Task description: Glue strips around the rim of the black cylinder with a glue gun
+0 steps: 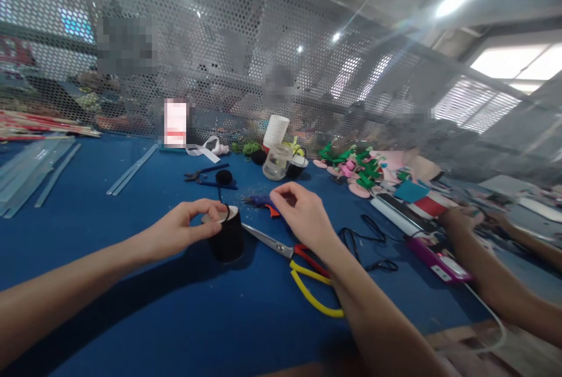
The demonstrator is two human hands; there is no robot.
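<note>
A small cup wrapped in black yarn [227, 243] stands on the blue table, its white rim showing. My left hand [197, 222] pinches the rim, where a black strand loops up. My right hand [302, 213] is closed, thumb and forefinger together, beside a blue glue gun [260, 201] with an orange trigger. I cannot make out what, if anything, those fingers hold. Below the right hand lie scissors [281, 246] with red and yellow handles, blades pointing at the cup. Pliers [204, 174] lie behind the cup, next to a small black yarn ball [223, 177].
Clear plastic strips [39, 169] lie at left. A lit phone [175, 124] stands against the mesh panel. Behind the glue gun are a clear jar [276, 162] and stacked white cups [276, 130]. At right are flower pieces [360, 169], a purple power strip [439, 260] and another person's hand [461, 219].
</note>
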